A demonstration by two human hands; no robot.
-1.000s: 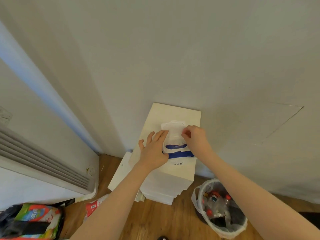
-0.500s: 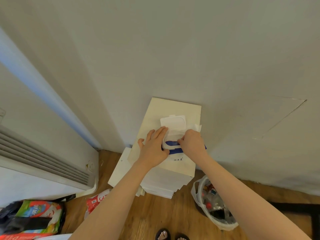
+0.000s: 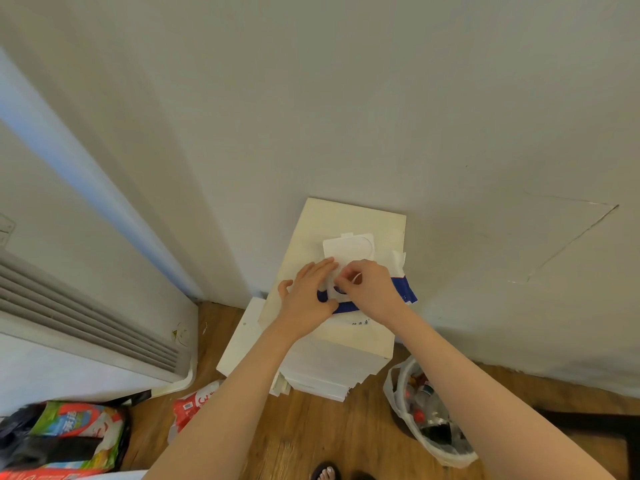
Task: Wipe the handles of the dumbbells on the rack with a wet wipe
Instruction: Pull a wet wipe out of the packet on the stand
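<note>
We are early: left hand (image 3: 308, 299) presses flat on the wipe pack (image 3: 403, 294), lid open; right hand (image 3: 372, 289) pinches a wipe (image 3: 356, 278). No dumbbells visible; wiping all remains.

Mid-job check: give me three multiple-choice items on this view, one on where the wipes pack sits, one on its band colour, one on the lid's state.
1. The wipes pack lies on: A the floor; B the pale box; C the bin bag.
2. Its band is: A red; B green; C blue.
3. Its flip lid is: A open; B closed; C torn off.

B: it sits on the box top by the wall.
C: a blue stripe shows beside the right hand.
A: the lid is folded back while the left hand steadies the pack.
</note>
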